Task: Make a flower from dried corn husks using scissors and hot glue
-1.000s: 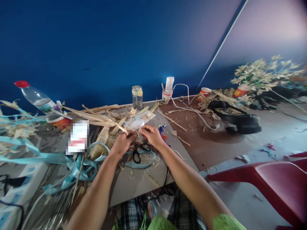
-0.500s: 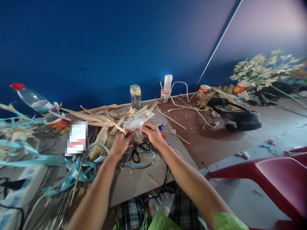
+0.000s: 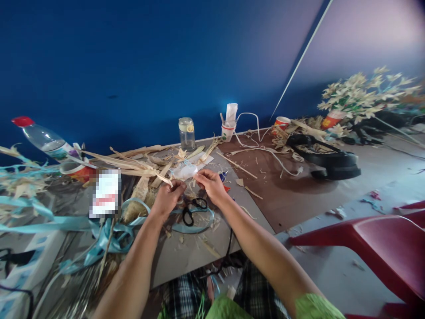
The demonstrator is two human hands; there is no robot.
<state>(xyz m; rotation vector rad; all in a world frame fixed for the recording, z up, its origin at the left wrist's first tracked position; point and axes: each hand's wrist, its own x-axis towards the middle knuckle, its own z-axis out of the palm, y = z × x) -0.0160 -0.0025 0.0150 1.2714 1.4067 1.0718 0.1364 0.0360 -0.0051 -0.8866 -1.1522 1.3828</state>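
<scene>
Head view: I see the left hand [image 3: 169, 195] pinching the end of a papery, fibrous dried strip [image 3: 164, 178] above the littered table [image 3: 172, 261]. I cannot tell whether the right hand [image 3: 210, 182] grips anything; detail too small. Black, loop-handled scissors [image 3: 190, 223] lie near, blades indistinct.

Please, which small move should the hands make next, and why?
Perhaps bring the right hand slightly toward the left hand: the hands are apart, and the left seems to pinch a pale, dry, narrow husk strip.
</scene>
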